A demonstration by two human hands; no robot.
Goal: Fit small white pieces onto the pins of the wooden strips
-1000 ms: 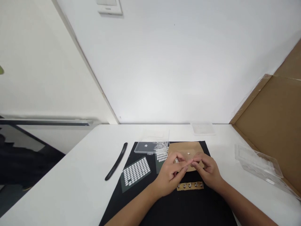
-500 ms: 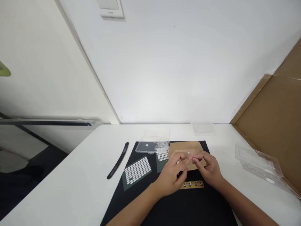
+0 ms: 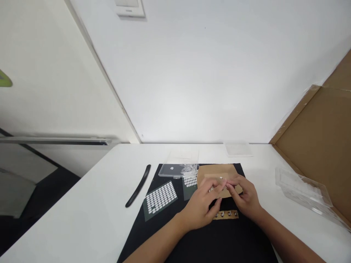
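Note:
My left hand and my right hand meet above a piece of brown cardboard. Their fingertips are pinched together around something too small to make out, and a tiny white spot shows at the left fingertips. Just below the hands lies a cardboard strip with several shiny metal pieces in a row; my left hand hides its left end. To the left are a dark green sheet of white oval stickers and a second such sheet, partly covered by a clear plastic case.
The clear plastic case holds pale slips. A black curved nail file lies left of the black mat. A clear box stands right, a shallow clear tray by the wall, and a large cardboard panel at the right edge.
The view has shifted very slightly. Both hands stay pinched together in nearly the same place, with only small finger movement.

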